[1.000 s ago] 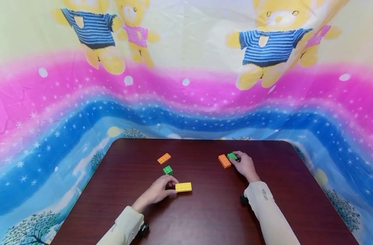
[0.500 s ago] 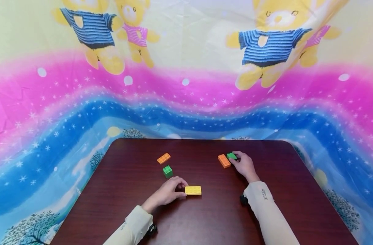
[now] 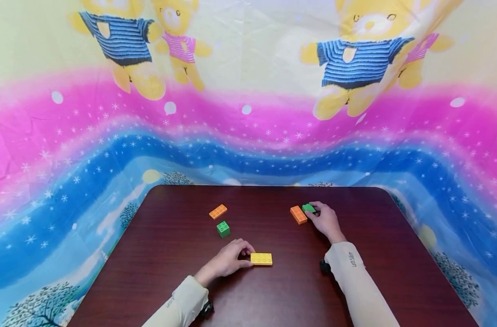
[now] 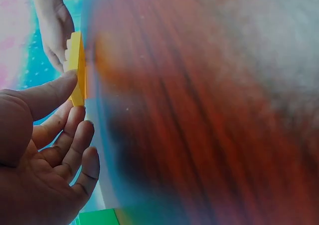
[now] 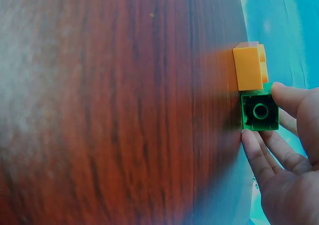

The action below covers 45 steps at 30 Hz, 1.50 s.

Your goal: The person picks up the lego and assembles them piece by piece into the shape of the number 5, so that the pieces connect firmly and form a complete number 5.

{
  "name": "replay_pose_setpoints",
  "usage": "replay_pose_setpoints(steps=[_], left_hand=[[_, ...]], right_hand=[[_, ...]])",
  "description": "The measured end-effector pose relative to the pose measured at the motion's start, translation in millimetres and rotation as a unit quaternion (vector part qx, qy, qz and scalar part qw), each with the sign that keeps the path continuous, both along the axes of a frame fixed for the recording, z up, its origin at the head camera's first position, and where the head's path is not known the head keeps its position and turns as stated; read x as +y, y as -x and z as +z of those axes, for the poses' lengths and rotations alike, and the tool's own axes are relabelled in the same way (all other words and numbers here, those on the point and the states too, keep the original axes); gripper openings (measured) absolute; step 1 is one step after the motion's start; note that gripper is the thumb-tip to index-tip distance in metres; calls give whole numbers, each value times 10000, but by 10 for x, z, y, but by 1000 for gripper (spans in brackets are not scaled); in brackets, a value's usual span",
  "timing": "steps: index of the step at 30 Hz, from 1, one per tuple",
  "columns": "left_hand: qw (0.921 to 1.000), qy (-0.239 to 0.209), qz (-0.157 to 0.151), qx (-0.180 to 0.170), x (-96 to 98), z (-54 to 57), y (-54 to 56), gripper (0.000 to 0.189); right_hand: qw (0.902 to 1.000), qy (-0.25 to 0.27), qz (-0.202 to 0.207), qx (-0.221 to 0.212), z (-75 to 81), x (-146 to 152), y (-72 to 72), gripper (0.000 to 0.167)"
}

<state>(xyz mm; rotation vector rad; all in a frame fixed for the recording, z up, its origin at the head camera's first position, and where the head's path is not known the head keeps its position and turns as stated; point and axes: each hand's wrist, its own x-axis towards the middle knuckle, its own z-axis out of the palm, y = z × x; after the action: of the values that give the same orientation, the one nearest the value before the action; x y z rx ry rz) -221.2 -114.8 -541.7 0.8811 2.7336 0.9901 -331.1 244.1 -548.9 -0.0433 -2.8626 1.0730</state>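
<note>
Near the middle of the table, my left hand (image 3: 227, 260) pinches a flat yellow toy building brick (image 3: 261, 259) by its left end, between thumb and fingertips. The left wrist view shows the yellow brick (image 4: 77, 60) edge-on, studs to the left; whether it touches the table I cannot tell. Farther back on the right, my right hand (image 3: 327, 222) pinches a small green brick (image 3: 308, 208). In the right wrist view that green brick (image 5: 260, 111) has its hollow underside facing the camera. Right beside it sits an orange brick (image 3: 298, 215).
At the back left of the dark wooden table (image 3: 256, 299) lies a flat orange brick (image 3: 218, 211). A green cube-shaped brick (image 3: 223, 229) stands just in front of it, beyond my left hand. A printed curtain (image 3: 240, 136) hangs behind the table.
My left hand has moved right and slightly toward the front edge, carrying the yellow brick away from the green cube-shaped brick. The right hand and its green brick have stayed in place.
</note>
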Motion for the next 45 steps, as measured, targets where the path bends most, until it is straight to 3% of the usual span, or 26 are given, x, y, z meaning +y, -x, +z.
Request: replay_pose_setpoints(steps=[20,45], left_hand=[[9996,265,30,48,0,-49,9,23],[9998,153,80,-103,9,-49,-5,27]], right_hand=[[10000,7,32,87,-13,12,20,48],[9999,45,43,78,11,-4,0,49]])
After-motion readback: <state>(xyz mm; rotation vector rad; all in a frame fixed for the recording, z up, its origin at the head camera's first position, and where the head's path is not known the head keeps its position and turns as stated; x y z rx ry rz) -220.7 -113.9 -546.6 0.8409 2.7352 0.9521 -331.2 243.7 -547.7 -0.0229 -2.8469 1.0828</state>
